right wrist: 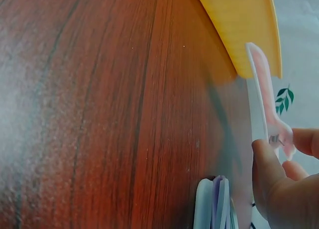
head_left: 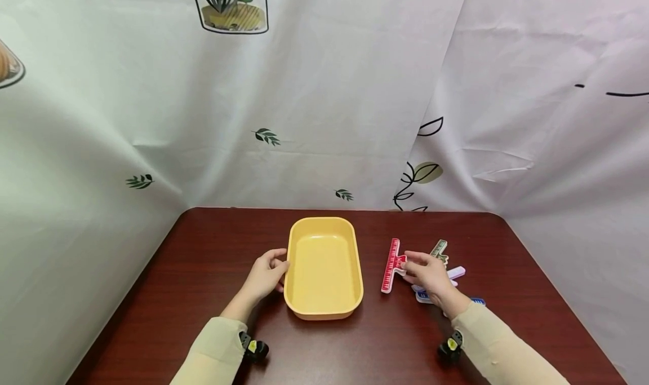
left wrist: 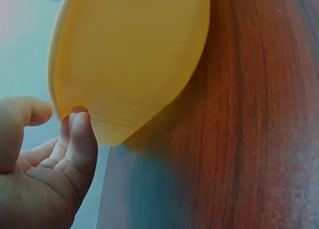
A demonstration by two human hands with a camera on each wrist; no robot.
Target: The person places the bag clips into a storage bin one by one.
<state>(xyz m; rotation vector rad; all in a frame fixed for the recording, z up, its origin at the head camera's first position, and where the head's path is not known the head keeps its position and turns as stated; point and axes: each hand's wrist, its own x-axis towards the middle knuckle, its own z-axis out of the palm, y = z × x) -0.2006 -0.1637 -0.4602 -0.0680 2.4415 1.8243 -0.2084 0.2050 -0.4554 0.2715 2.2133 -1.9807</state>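
Note:
A yellow rectangular tray (head_left: 324, 314) lies on the table, its long sides pointing away from me. My left hand (head_left: 266, 275) is at the tray's left side, fingers loosely bent and fingertips right at the rim; in the left wrist view the fingers (left wrist: 82, 139) overlap the wall's edge. To the right of the tray, my right hand (head_left: 431, 275) pinches a red T-shaped ruler clip (head_left: 391, 265) by its handle. The right wrist view shows the clip (right wrist: 264, 84) edge-on between thumb and fingers.
More ruler clips lie under and beyond the right hand: a green one (head_left: 439, 248), a light purple one (head_left: 456, 273) and a blue one (head_left: 478, 301). A patterned white curtain (head_left: 324, 92) hangs behind the dark red wooden table (head_left: 228, 227).

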